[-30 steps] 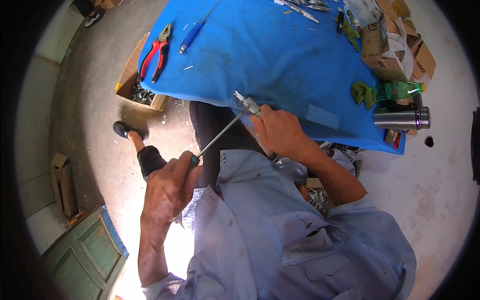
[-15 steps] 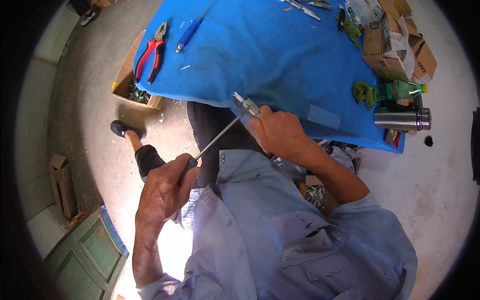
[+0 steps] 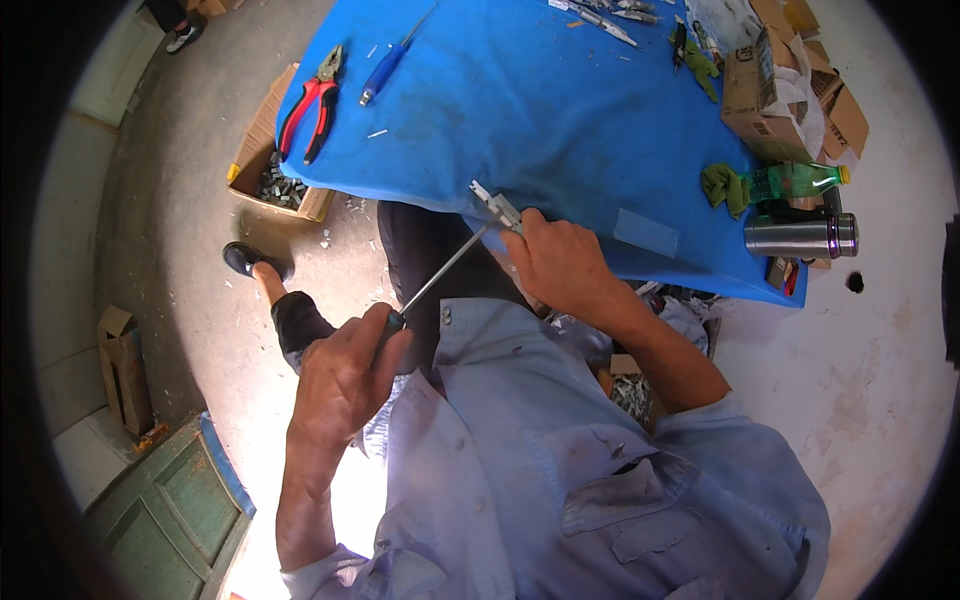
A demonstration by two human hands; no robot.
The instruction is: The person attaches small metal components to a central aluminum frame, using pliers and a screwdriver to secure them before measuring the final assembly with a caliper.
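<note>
My left hand (image 3: 345, 378) is closed around the dark handle of a screwdriver (image 3: 446, 267). Its long steel shaft slants up and right to a narrow silver metal part (image 3: 498, 207), meeting it close to my right fingers; the exact contact at the tip is too small to make out. My right hand (image 3: 566, 262) grips that part by its lower end, which the fingers hide. The notched upper end sticks out over the near edge of the blue-covered table (image 3: 450, 130).
Red-and-black pliers (image 3: 318, 105) and a blue-handled screwdriver (image 3: 385, 75) lie at the table's far left. To the right are a steel flask (image 3: 795, 236), a green bottle (image 3: 800, 181) and a cardboard box (image 3: 760, 95). An open carton (image 3: 316, 205) of metal pieces sits below the left edge.
My left hand has shifted slightly to the right along with the screwdriver handle. My right hand and the metal part have barely moved.
</note>
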